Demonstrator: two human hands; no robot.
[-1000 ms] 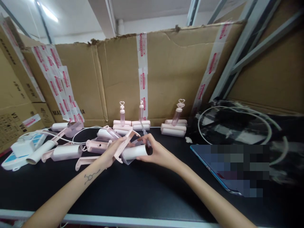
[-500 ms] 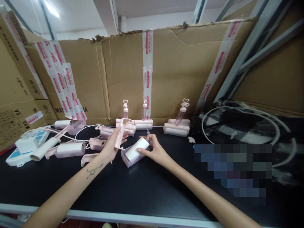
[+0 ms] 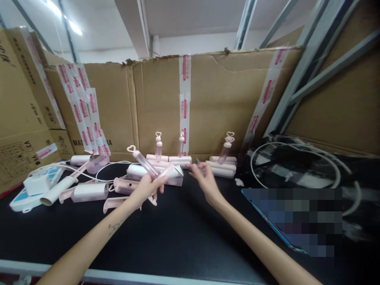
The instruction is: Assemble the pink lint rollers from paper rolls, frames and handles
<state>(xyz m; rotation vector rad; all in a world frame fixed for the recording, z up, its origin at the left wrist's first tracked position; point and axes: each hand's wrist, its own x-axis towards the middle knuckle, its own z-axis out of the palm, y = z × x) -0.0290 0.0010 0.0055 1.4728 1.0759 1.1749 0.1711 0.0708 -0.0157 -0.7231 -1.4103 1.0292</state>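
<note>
My left hand (image 3: pixel 149 189) is closed around a pale pink plastic holder (image 3: pixel 168 173), whose tip points up to the right. A clear pinkish tube (image 3: pixel 146 163) with a heart-shaped ring (image 3: pixel 131 149) slants up to the left from the same hand; whether it is joined to the holder I cannot tell. Behind this hand, a white roll (image 3: pixel 135 171) lies in a clear case (image 3: pixel 176 181). My right hand (image 3: pixel 207 183) is raised over the black table, its fingers bent around a small, slender pointed thing (image 3: pixel 198 161), too blurred to name.
Assembled pink rollers (image 3: pixel 221 169) with heart-ringed tubes stand against the cardboard (image 3: pixel 157 103). Leftward lie another cased roll (image 3: pixel 90 191), pink holders (image 3: pixel 114 203), a bare roll (image 3: pixel 57 190) and a power strip (image 3: pixel 20 200) with a white cable. A blurred-out blue-edged object (image 3: pixel 267 219) and plastic-wrapped coils lie right.
My right hand has left the white roll and moved right. My left hand has turned the pink holder, and the heart-ringed tube now shows in it. The cased roll lies farther back.
</note>
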